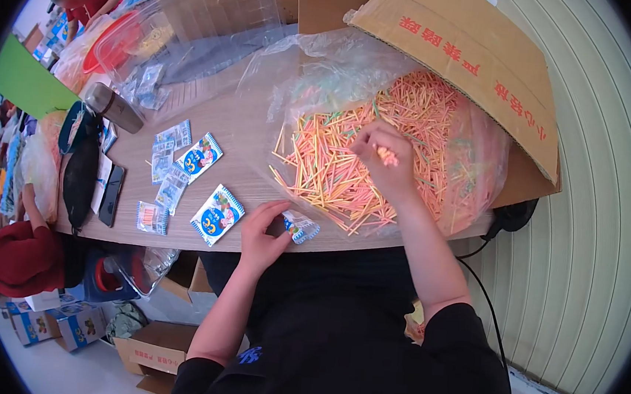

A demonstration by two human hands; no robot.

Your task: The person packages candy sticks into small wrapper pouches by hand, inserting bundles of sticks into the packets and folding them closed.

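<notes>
My left hand [259, 235] rests at the table's front edge, its thumb and fingers around the near end of a small blue-and-white packet [303, 228]. Above a big heap of thin pink, yellow and green sticks [322, 157], my right hand [387, 158] is closed on a small bundle of the sticks, whose pink ends show at the palm. The heap lies in a clear plastic bag [318, 71] spilling from a cardboard box [482, 54]. Left of my left hand lie a blue-and-white packet [218, 214], another like it [201, 157] and several smaller clear-and-blue sachets [172, 189].
On the table's left stand a metal flask [115, 107], a phone [112, 196] and a black pouch [80, 171]. A clear plastic tub [219, 12] sits behind. People in red work at the left. Cardboard boxes [156, 344] stand on the floor; a ribbed wall [588, 218] rises at right.
</notes>
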